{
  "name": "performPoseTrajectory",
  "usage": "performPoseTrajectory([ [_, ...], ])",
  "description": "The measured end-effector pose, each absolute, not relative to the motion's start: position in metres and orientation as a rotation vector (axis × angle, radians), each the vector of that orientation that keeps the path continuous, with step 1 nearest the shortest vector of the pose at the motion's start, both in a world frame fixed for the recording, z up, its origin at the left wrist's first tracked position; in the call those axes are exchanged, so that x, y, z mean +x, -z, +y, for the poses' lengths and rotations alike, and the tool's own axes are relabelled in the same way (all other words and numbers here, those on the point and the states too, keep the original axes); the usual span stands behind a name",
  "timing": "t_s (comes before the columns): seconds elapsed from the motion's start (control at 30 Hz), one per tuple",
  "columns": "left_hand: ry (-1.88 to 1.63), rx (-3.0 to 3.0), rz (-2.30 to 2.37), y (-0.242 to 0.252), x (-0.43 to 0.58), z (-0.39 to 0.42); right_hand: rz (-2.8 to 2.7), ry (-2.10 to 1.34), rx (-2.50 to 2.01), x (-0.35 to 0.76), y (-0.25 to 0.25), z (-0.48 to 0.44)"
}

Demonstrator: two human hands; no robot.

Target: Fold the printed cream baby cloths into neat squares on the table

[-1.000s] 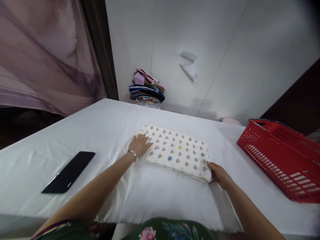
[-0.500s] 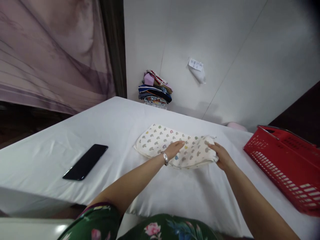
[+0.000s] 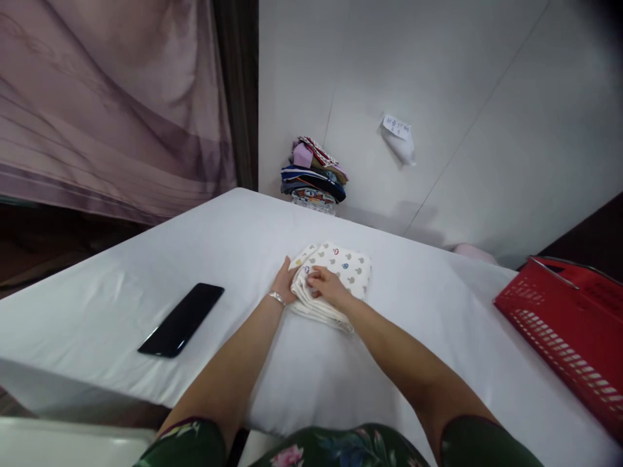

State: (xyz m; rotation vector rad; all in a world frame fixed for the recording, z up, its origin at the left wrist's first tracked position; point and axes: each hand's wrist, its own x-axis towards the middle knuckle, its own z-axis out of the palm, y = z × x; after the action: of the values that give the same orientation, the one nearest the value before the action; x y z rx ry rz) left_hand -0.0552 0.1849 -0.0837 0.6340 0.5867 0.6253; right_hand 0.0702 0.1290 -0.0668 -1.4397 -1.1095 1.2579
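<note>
A white cloth (image 3: 357, 267) printed with small grey mushroom shapes and a few coloured ones lies folded in thick layers on the white-covered table (image 3: 418, 292). At its left edge, my left hand (image 3: 285, 283), with a silver bracelet on the wrist, has its thumb up and its fingers closed about the layers, partly hidden by them. My right hand (image 3: 328, 285) reaches over the front of the cloth, its fingers curled and pinching the folded edge near the left hand.
To the left lies a black phone (image 3: 182, 320). A red plastic basket (image 3: 564, 331) stands at the right. Folded clothes (image 3: 314, 172) are stacked past the far edge, near a labelled white packet (image 3: 399, 139). A mauve curtain (image 3: 117, 110) hangs at the left.
The cloth's right part has been folded over to the left, making a smaller, thicker bundle. My right hand has moved left with it, and my left hand has shifted to the left edge.
</note>
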Motion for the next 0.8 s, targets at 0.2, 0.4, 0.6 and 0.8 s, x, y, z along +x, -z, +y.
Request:
performPoseTrajectory([
  [0.2, -0.542, 0.785, 0.739, 0.091, -0.051, 0.187, -1.325, -1.018, -1.456, 0.077, 0.084, 0.109],
  [0.4, -0.71, 1.124, 0.992, 0.089, -0.054, 0.194, -1.789, -0.29, -1.694, 0.1, 0.068, 0.09],
  [0.6, -0.706, 1.455, 1.32, 0.084, -0.077, 0.195, -2.079, -0.355, -2.004, 0.097, 0.071, 0.103],
  [0.8, -0.662, 1.697, 1.477, 0.078, -0.09, 0.191, -2.148, -0.35, -2.001, 0.087, 0.072, 0.107],
])
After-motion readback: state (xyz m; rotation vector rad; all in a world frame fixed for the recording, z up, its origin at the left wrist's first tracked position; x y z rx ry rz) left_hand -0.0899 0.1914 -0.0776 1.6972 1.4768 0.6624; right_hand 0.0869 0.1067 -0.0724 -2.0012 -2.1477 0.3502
